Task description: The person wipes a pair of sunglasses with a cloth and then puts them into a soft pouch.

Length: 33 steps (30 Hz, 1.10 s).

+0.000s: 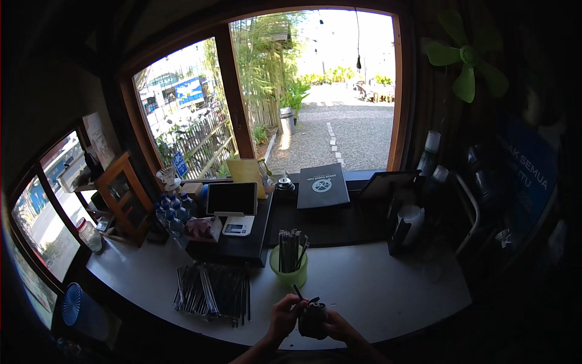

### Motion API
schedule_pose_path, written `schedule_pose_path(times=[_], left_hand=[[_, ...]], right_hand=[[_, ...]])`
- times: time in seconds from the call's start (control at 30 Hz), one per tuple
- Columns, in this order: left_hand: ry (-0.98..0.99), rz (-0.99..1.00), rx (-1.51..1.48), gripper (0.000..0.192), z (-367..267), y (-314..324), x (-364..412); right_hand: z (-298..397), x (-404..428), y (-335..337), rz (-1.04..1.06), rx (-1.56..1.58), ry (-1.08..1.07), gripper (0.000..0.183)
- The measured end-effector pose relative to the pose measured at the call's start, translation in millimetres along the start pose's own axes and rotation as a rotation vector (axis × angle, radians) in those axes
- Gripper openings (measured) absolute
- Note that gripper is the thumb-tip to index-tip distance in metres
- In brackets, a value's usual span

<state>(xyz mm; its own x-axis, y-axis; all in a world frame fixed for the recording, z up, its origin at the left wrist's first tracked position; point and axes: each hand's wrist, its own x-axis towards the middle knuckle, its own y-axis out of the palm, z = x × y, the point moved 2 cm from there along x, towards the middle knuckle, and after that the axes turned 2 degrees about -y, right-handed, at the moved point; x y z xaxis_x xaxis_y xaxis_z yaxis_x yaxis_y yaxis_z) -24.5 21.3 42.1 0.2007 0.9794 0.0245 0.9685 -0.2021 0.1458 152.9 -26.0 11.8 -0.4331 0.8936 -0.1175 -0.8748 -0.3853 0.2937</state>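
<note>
At the counter's front edge, my left hand (pixel 285 314) pinches a thin dark stick (pixel 297 291), perhaps a straw or pencil, whose tip points up and left. My right hand (pixel 338 324) is closed around a small dark rounded container (pixel 313 324) with an open top, close against the left fingers. Just beyond the hands stands a light green plastic cup (pixel 288 268) filled with upright dark sticks. To its left lies a loose pile of dark wrapped sticks (pixel 211 291) on the pale counter.
A black raised stand (pixel 227 252) bears a tablet (pixel 232 199), a card reader (pixel 238 226) and a tissue pack (pixel 203 229); water bottles (pixel 175 223) stand beside it. Farther back are a dark menu folder (pixel 323 185), a service bell (pixel 285 184) and a cup holder (pixel 404 227) at right.
</note>
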Motion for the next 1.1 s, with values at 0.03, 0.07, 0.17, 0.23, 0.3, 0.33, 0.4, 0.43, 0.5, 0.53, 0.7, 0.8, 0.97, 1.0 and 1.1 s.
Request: schedule_pose_path(times=[0.03,0.07,0.17,0.23,0.3,0.33,0.4,0.43,0.5,0.53,0.7,0.8,0.97,1.0,1.1], left_hand=[[0.162,-0.065,0.088,0.007,-11,-1,5],[0.223,-0.094,0.080,0.012,-25,0,4],[0.212,-0.106,0.053,0.012,-24,-2,4],[0.084,-0.065,0.106,0.012,-11,-1,-3],[0.034,0.067,0.091,0.012,6,1,-11],[0.030,0.088,-0.003,0.012,16,2,-14],[0.059,0.079,0.135,0.011,12,-1,-8],[0.103,0.003,0.069,0.010,8,-3,-3],[0.172,-0.140,0.045,0.010,-23,-1,1],[0.167,-0.156,0.033,0.011,-23,-5,7],[0.062,0.013,0.222,0.019,-7,2,9],[0.004,0.055,0.183,0.018,13,3,10],[0.195,-0.145,0.135,0.017,-21,4,27],[0.198,-0.150,0.176,0.018,-30,5,28],[0.074,-0.014,0.142,0.019,-16,5,30]], right_hand=[[-6,1,2,0.004,-0.073,-0.088,0.029],[-4,-1,4,0.009,-0.073,-0.086,0.029],[6,-6,10,0.067,0.036,-0.078,0.032],[7,-4,7,0.009,0.002,-0.067,0.029],[15,-1,7,0.015,-0.007,-0.022,0.029],[16,0,7,0.019,-0.018,0.023,0.030],[9,3,5,0.010,-0.007,-0.015,0.029],[7,4,4,0.004,0.004,-0.051,0.029],[8,3,3,0.033,-0.011,-0.066,0.029],[10,2,3,0.062,-0.026,-0.083,0.029],[18,6,-3,0.031,-0.021,-0.036,0.033],[18,8,-6,-0.018,-0.013,-0.069,0.035],[20,5,-8,0.015,-0.019,-0.062,0.035],[16,6,-10,0.011,-0.006,-0.074,0.035],[25,6,-4,-0.034,0.040,-0.061,0.033]])
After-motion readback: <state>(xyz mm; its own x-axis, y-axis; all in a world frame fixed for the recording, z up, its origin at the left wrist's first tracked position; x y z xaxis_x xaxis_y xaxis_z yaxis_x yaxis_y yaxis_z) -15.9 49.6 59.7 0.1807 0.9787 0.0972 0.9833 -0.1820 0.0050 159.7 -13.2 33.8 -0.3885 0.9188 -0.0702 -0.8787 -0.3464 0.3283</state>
